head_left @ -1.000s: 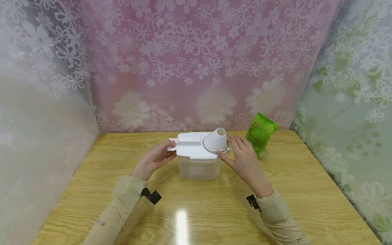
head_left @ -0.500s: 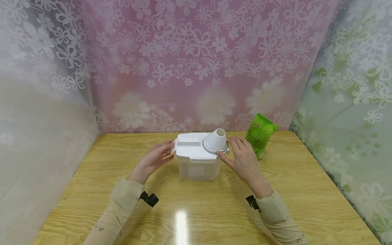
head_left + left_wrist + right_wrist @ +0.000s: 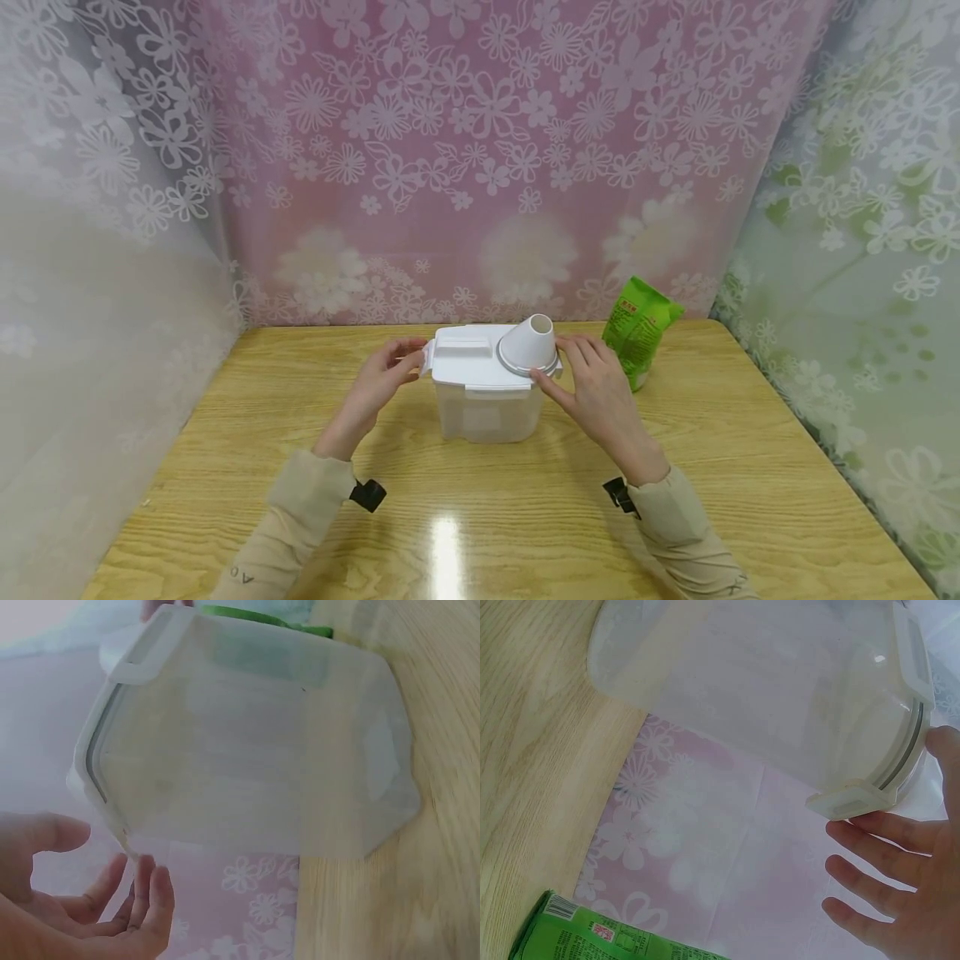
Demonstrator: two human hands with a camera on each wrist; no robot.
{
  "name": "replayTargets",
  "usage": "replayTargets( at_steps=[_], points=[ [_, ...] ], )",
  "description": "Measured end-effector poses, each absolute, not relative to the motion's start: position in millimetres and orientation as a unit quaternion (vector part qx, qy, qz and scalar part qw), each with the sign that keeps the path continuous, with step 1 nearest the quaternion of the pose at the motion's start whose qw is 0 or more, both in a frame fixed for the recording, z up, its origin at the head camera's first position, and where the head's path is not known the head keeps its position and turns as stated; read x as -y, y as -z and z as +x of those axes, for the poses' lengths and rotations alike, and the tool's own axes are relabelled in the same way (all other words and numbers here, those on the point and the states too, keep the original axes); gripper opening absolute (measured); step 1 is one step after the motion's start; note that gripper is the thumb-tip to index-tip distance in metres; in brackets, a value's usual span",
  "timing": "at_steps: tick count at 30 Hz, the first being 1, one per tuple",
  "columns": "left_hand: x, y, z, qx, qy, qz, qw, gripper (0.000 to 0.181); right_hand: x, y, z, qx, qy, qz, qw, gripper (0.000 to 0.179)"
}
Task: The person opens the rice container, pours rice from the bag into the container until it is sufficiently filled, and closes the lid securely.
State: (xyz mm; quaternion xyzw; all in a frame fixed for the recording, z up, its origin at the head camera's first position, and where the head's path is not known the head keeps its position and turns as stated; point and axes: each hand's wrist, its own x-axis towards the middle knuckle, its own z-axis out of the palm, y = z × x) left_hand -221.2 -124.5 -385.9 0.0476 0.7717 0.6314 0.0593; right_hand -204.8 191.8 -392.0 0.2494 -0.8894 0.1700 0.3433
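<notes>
A clear plastic storage container with a white lid stands upright on the table. A cone-shaped white spout rises from the lid's right part, beside a raised handle. My left hand is at the slanted latch on the left end. In the left wrist view its fingertips meet the latch from below, thumb apart. My right hand holds the lid's right end, thumb at the front edge and fingers behind. In the right wrist view its index finger lies by a side latch.
A green printed bag stands behind and right of the right hand, near the table's back edge. The wooden table is bordered by a pink flowered curtain behind and pale curtains on both sides.
The left latch has gone from sticking straight out to slanting downward. My left hand has let go of its grip, shifted slightly, and lifted its fingers higher. The right hand keeps its place.
</notes>
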Motion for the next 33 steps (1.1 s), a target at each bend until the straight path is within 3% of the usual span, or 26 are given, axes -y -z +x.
replayTargets(
  at_steps=[15,22,33],
  points=[
    [98.8,375.8,-198.8,-0.874,-0.391,0.216,-0.19,0.046,-191.8,394.0,-205.2,0.892,-0.176,0.248,0.334,0.056],
    [80.8,379.2,-193.4,-0.876,-0.278,0.277,-0.279,0.053,-191.8,395.6,-205.5,0.89,-0.177,0.25,0.338,0.069],
    [62.5,391.9,-187.8,-0.901,-0.18,0.279,-0.28,0.076,-191.6,394.5,-205.1,0.888,-0.173,0.253,0.344,0.065]
  ],
)
